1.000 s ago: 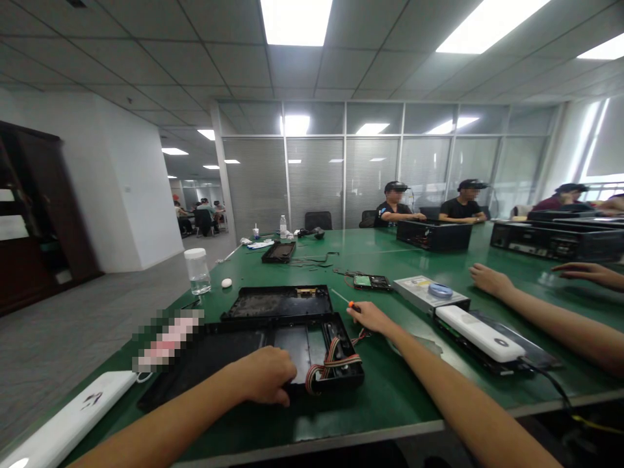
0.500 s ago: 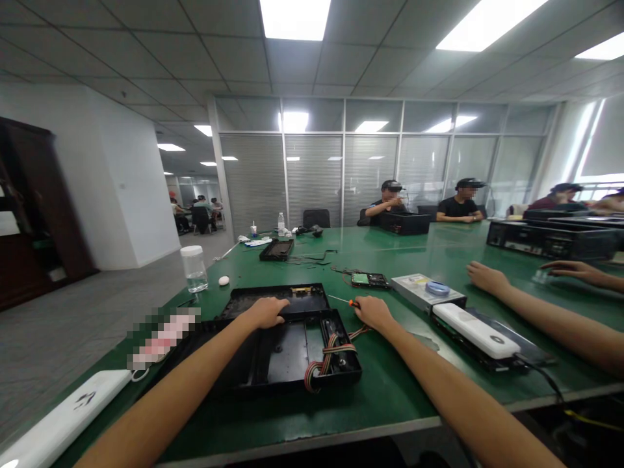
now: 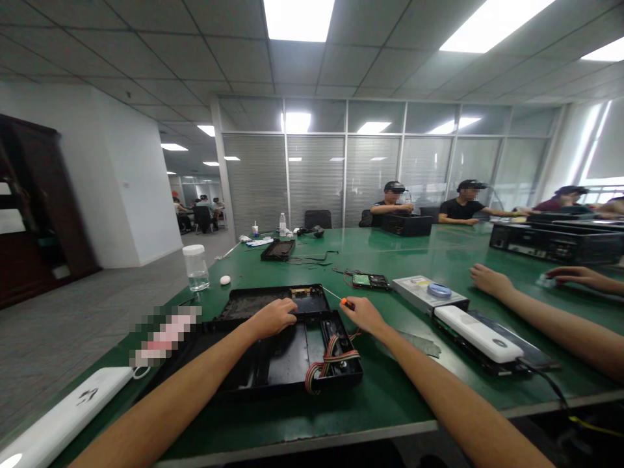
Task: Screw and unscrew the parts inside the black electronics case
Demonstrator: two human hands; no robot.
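An opened black metal case (image 3: 287, 365) lies in front of me, its raised far part (image 3: 253, 300) behind the lower tray. Over the seam between the two parts is my left hand (image 3: 273, 317), its fingers curled; what lies under them is hidden. My right hand (image 3: 365, 315), just right of the case, is closed around a screwdriver (image 3: 348, 304) with an orange and black handle. Its thin shaft points up and left, towards the far part's right corner. Striped ribbon cables (image 3: 336, 354) loop over the tray's right side.
To the right are a silver drive (image 3: 414, 291) with blue tape (image 3: 439, 290) on it, a white power bank (image 3: 478, 333) and a co-worker's hands (image 3: 492, 283). A circuit board (image 3: 370, 281) lies beyond my right hand. A clear jar (image 3: 197, 270) stands left.
My right hand and the screwdriver have shifted left, bringing the shaft closer to the case's far corner. My left hand has moved slightly right and its fingers are more curled.
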